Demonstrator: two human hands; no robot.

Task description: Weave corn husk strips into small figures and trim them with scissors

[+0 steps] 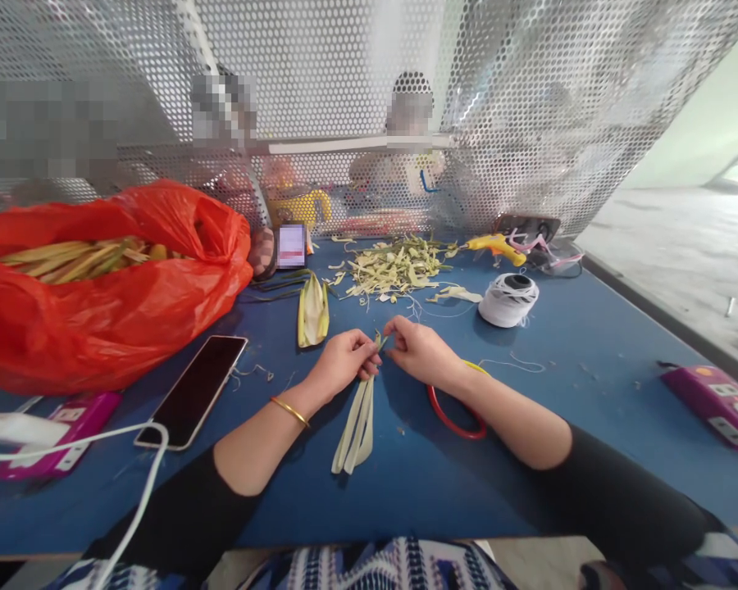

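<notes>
A bundle of pale, dried leaf strips [357, 430] hangs toward me from my left hand [348, 360], whose fingers are pinched round its gathered top end. At that same greenish tip, my right hand [415, 348] has its fingers curled close; what they pinch is too small to make out. Beyond my left hand lies a husk-like bundle of pale leaves with green edges [313, 311]. A red and yellow ring [455, 415] rests on the blue table [443, 500], partly under my right forearm. A spool of white thread [509, 300] stands farther right.
A red plastic bag [215, 270] of leaf strips fills the left. Leaf scraps [397, 266] are heaped at the back, near a yellow glue gun [498, 246]. A phone [193, 389], white cable [151, 475] and purple boxes [713, 401] lie around. Perforated metal sheeting [320, 74] borders the back.
</notes>
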